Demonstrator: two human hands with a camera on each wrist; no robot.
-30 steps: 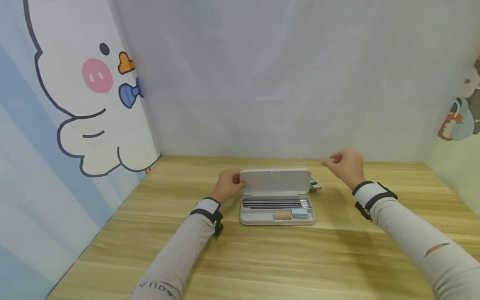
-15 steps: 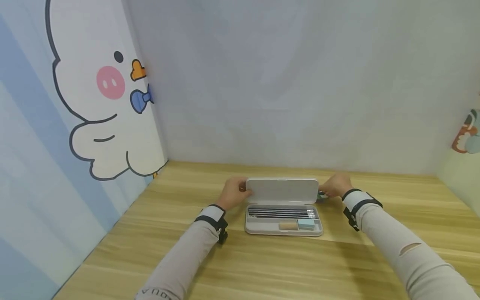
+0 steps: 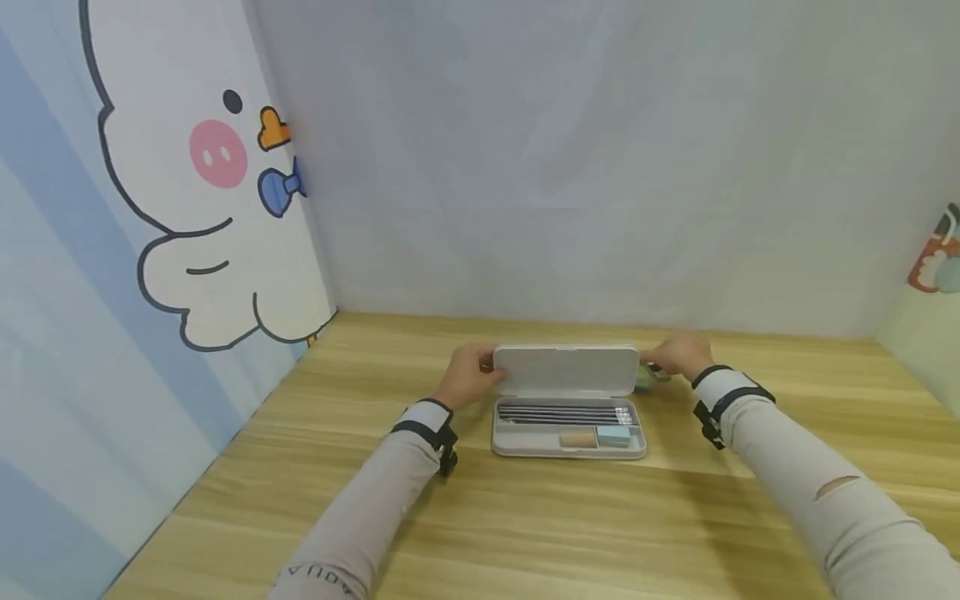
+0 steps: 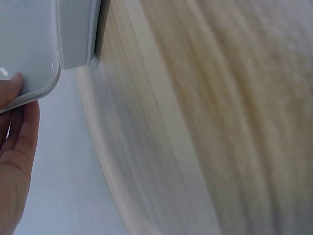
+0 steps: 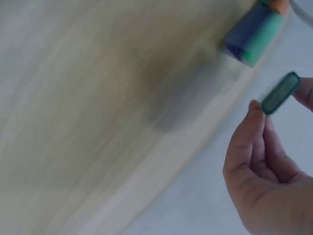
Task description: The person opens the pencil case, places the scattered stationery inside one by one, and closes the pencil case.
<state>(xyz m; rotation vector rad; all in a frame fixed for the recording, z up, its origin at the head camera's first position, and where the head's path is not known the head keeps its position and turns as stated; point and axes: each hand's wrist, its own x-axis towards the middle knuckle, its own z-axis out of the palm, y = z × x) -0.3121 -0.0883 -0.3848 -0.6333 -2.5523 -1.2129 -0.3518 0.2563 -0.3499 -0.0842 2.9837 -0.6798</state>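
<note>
An open white pencil case (image 3: 525,450) lies on the table with its lid (image 3: 566,371) raised. Several dark pencils (image 3: 558,414) fill its back compartment; a tan block (image 3: 577,438) and a light blue block (image 3: 613,436) sit in front. My left hand (image 3: 467,377) grips the lid's left edge, thumb inside and fingers behind, as the left wrist view confirms. My right hand (image 3: 684,356), right of the lid, pinches a small dark-green-edged block (image 5: 280,93) between thumb and fingertips. Beyond it, a blue-and-green block (image 5: 254,34) with an orange end is blurred; the lid partly hides this spot in the head view.
The wood-grain table (image 3: 480,533) runs back to a pale curtain (image 3: 585,167). A cartoon-printed cloth (image 3: 225,250) hangs along the left side, and a pale printed panel (image 3: 922,333) borders the right.
My right hand has come down from above the table to behind the lid's right edge, then drawn slightly right with the small block pinched. The left hand keeps its grip on the lid.
</note>
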